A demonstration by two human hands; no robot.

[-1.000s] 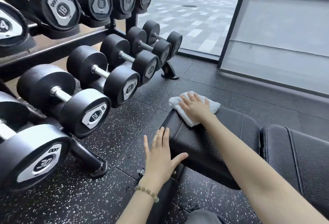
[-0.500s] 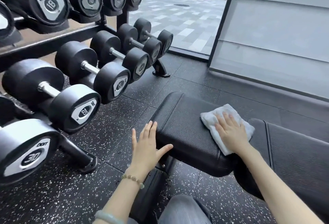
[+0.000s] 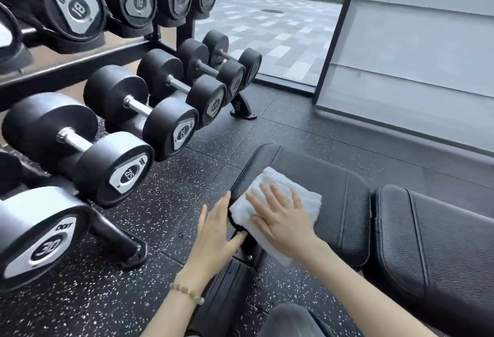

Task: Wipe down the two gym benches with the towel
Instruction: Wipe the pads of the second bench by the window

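one white folded terry towel (image 3: 287, 192) lies on the near left corner of the first black grained padded bench cushion (image 3: 334, 189), its lower edge hanging over the cushion's side above the black metal bench frame (image 3: 227, 296). one right hand (image 3: 283, 219) lies flat on the towel, four fingers and thumb spread apart and straight, palm pressing the cloth to the pad, pinching nothing. one left hand (image 3: 216, 235) rests against the left edge of the same cushion, its four fingers straight and held together, thumb splayed towards the bracket beneath, holding nothing. one beaded bracelet (image 3: 187, 291) circles the left wrist. a second black padded cushion (image 3: 441, 243) sits just beside the first, to its right, a narrow gap between them; whether the two pads belong to one bench or two cannot be told. on the left stands one black two-tier dumbbell rack (image 3: 66, 71): six black round-headed dumbbells (image 3: 128, 176) can be counted on the lower tier, two of them marked 30 and 27.5, and five end caps on the upper tier, one marked 18. beneath everything lies black rubber flooring flecked with white (image 3: 80, 296). behind are one glass pane (image 3: 267, 29) and one grey panelled wall (image 3: 414, 55).
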